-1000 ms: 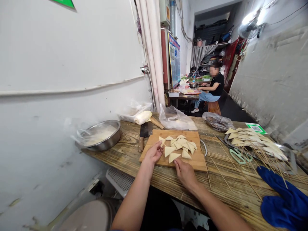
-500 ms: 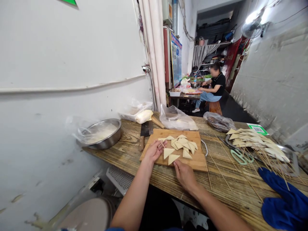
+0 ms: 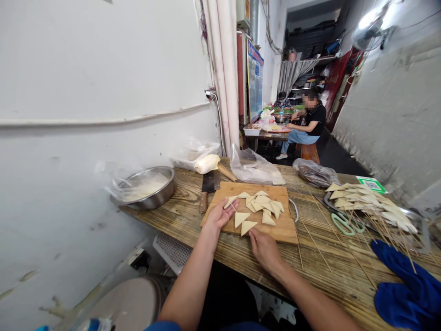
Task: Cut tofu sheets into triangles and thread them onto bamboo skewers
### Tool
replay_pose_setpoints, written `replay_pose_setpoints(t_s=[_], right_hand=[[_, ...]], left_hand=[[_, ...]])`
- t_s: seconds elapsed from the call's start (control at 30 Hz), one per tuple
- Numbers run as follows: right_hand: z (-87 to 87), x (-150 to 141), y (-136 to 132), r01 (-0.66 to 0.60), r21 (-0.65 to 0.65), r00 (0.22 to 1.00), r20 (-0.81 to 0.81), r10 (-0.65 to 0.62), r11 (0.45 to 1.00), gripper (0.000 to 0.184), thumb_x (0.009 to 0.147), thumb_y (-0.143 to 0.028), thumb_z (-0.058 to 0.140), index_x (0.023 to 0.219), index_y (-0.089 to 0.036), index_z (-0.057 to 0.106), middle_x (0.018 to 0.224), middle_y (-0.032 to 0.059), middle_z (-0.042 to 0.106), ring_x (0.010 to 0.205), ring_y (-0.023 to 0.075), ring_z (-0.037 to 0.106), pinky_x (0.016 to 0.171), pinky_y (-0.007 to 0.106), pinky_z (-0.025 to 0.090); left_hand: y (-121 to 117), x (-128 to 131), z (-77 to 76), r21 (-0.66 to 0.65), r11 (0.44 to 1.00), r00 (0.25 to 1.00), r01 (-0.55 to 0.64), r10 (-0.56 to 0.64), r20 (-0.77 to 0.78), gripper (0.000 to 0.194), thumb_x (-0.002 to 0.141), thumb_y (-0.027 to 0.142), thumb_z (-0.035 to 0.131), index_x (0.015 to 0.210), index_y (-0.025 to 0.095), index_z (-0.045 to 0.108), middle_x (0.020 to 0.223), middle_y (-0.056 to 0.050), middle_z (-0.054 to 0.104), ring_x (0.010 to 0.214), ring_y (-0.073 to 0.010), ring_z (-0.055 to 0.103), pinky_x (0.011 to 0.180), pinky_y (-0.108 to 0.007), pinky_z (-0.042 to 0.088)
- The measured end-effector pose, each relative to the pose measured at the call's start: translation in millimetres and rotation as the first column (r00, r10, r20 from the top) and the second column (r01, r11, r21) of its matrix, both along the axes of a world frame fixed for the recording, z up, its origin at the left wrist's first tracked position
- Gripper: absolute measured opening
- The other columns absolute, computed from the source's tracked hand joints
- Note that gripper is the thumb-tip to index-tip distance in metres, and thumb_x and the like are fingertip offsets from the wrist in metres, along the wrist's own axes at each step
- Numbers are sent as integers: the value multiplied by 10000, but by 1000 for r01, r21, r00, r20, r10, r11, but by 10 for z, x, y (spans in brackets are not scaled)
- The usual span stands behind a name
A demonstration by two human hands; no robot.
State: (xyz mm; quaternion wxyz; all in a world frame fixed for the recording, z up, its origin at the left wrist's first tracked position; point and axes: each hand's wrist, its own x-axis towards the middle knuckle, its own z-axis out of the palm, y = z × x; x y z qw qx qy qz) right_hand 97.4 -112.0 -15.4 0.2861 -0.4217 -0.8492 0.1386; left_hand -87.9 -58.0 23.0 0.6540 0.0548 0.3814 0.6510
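My left hand [image 3: 217,215] is at the left side of the wooden cutting board [image 3: 223,188], its fingers holding a pale tofu-like triangle [image 3: 229,201]. Just beside those fingers, the thin tip of a bamboo skewer [image 3: 233,208] sticks out. Two pale triangles, an upper one [image 3: 241,219] and a lower one [image 3: 248,226], are strung on this skewer. My right hand [image 3: 264,248] is closed at the lower triangle, pinching the skewer's other end, which the fingers mostly hide. Several more triangles [image 3: 262,202] lie in a loose heap on the board.
A cleaver [image 3: 204,202] and a steel bowl [image 3: 155,197] are to the left. Loose skewers [image 3: 315,243], green-handled scissors [image 3: 346,225], a tray of skewered triangles [image 3: 372,202] and blue cloth [image 3: 399,285] lie right. Plastic bags [image 3: 255,170] sit behind. A person [image 3: 312,119] sits farther back.
My left hand's fingers now hold a triangle that lay on the board at their tips before. My right hand stays nearly still with the skewer. The view has shifted slightly.
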Motion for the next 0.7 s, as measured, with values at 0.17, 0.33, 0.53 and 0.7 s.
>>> replay_pose_setpoints(t_s=[0.17, 0.33, 0.53, 0.7], right_hand=[[3, 0, 3, 5, -10, 1000, 28, -4, 1000, 262, 888, -180, 334, 820, -178, 586, 698, 48, 654, 613, 153, 594, 555, 217, 340], [33, 0, -3, 3, -36, 1000, 30, -2, 999, 260, 893, -166, 330, 809, -174, 575, 709, 50, 654, 635, 149, 601, 573, 211, 347], [42, -3, -8, -1, -53, 1000, 31, 3, 999, 262, 891, -154, 319, 818, -167, 570, 698, 55, 650, 631, 156, 602, 571, 218, 344], [35, 0, -1, -13, -79, 1000, 21, 15, 997, 261, 889, -142, 319, 846, -153, 577, 734, 66, 656, 662, 159, 605, 591, 216, 350]], left_hand=[[4, 3, -9, 30, 1000, 1000, -2, 2, -3, 115, 825, 82, 484, 924, 48, 533, 919, -200, 643, 888, -238, 641, 723, -325, 560], [-17, 40, 0, 48, 999, 999, 15, -12, -48, 63, 819, 74, 492, 864, 64, 535, 903, -192, 647, 881, -236, 643, 734, -329, 557], [-49, 91, 4, 77, 996, 991, 36, -25, -133, 48, 808, 71, 505, 779, 65, 543, 859, -192, 654, 849, -237, 652, 764, -333, 543], [-61, 138, -54, 95, 994, 979, 56, -36, -202, 29, 792, 90, 536, 779, 70, 553, 841, -187, 663, 838, -235, 655, 753, -330, 541]])
